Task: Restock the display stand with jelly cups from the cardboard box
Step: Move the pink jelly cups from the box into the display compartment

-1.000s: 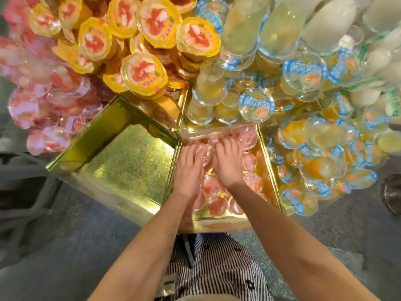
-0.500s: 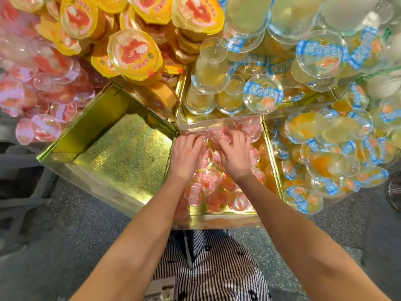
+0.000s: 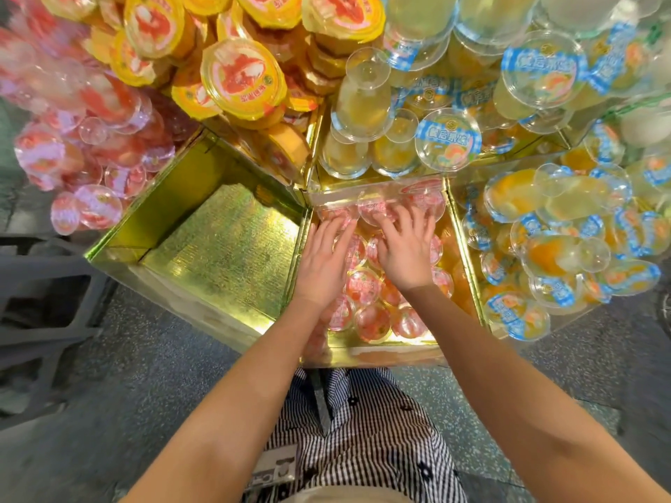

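Observation:
Several pink jelly cups [image 3: 363,286] lie in the middle gold compartment [image 3: 385,345] of the display stand. My left hand [image 3: 321,263] rests flat on the cups at the compartment's left side, fingers straight. Beside it my right hand [image 3: 406,248] has its fingers spread over the pink cups at the compartment's back. Neither hand grips a cup. No cardboard box shows in the head view.
The gold compartment [image 3: 221,248] on the left holds nothing. Blue-labelled orange cups [image 3: 552,255] fill the right one. Yellow-lidded cups [image 3: 243,79], clear blue-labelled cups [image 3: 448,139] and pink cups [image 3: 98,205] pile on the tiers behind. Speckled grey floor [image 3: 127,375] lies below.
Both hands have slid a little toward the back of the middle compartment over the pink cups, and my right hand's fingers have spread wider.

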